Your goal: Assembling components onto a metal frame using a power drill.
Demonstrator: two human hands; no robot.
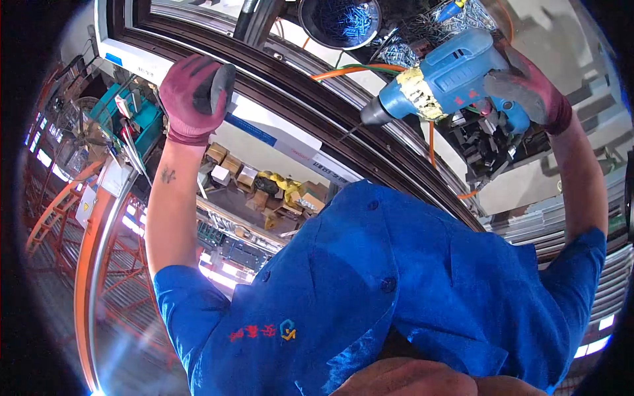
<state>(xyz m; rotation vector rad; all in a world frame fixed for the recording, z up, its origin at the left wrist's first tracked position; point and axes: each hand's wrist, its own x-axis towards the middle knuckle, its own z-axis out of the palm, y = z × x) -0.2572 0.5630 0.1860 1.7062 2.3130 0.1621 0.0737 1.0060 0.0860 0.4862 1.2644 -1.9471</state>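
Note:
My right hand (pixel 528 86), in a maroon and grey work glove, grips a blue power drill (pixel 456 76) with yellowed tape wrapped round its front. The thin drill bit (pixel 350 134) points down and left at a dark brown metal frame (pixel 290 86); whether its tip touches is hard to tell. At the frame's left part, my left hand (pixel 197 92), gloved alike, has its fingers curled over the profile. White and blue protective film (pixel 264 129) covers the frame's near side.
Beyond the frame stand a dark bowl of screws (pixel 343 23) and heaps of loose screws (pixel 422 36). An orange hose (pixel 356 68) runs behind the drill. Dark offcuts (pixel 489 148) lie below the drill. Cardboard boxes (pixel 231 164) and an orange metal structure (pixel 86 264) are at the left.

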